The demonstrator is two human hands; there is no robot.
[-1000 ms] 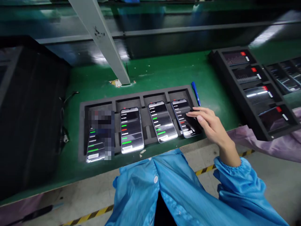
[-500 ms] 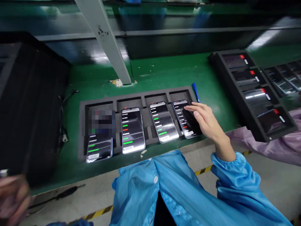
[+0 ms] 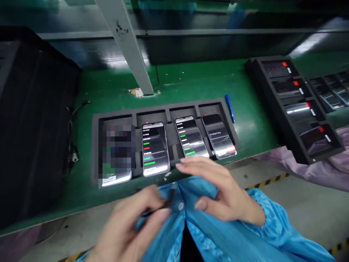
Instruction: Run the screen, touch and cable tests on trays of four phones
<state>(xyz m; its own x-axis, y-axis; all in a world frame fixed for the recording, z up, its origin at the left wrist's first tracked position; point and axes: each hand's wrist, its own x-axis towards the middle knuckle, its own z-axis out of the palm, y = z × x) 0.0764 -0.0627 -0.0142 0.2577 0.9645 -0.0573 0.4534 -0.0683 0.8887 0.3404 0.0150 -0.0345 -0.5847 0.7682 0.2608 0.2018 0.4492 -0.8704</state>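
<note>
Four phones (image 3: pixel 156 149) lie in a dark grey tray (image 3: pixel 95 153) on the green desk (image 3: pixel 191 85).
From the left: a cable (image 3: pixel 72 127); the left hand (image 3: pixel 131 225), its grip pinched on a dark blurred thing (image 3: pixel 171 196); second and third screens listing writing too small to read, some green; the right hand (image 3: pixel 220 189), fingers loosely apart and holding nothing, blocking the third phone's bottom edge; a blue pen (image 3: pixel 230 108); a black case (image 3: pixel 268 102) with red and white labels (image 3: pixel 321 129).

Green bench (image 3: pixel 185 83) beneath dark foam tray (image 3: pixel 171 134), blue pen (image 3: pixel 229 108) and black cable (image 3: pixel 75 157).
</note>
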